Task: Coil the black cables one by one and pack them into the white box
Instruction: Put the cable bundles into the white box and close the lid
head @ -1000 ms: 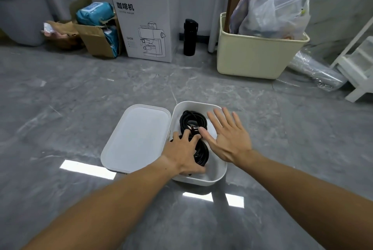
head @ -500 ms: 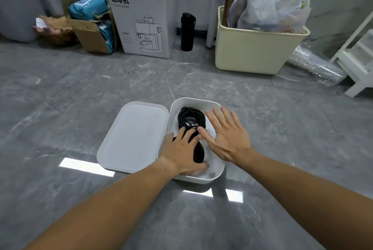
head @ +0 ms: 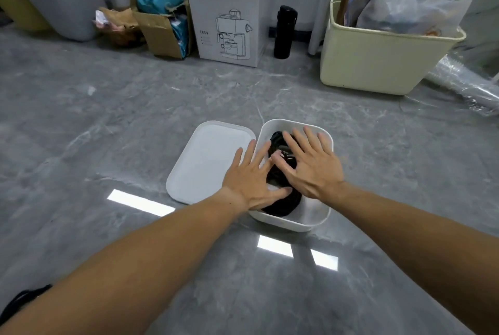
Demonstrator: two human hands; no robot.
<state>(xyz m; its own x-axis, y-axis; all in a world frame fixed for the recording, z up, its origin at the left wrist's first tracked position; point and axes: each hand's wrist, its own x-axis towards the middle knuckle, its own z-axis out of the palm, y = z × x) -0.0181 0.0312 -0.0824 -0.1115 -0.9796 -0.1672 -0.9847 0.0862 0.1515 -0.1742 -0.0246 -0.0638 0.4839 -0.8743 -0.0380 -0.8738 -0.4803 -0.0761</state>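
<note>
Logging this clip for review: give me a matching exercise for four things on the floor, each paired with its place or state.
Things:
1. black cables
2. white lid
3. black bottle
4. cream bin

Places or states:
A. holds a plastic bag, far right
B. flat on the floor, left of the white box
C. coiled inside the white box, under both hands
D. upright beside the coffee machine carton

Pairs: 1-C, 2-B, 3-D, 4-A
</note>
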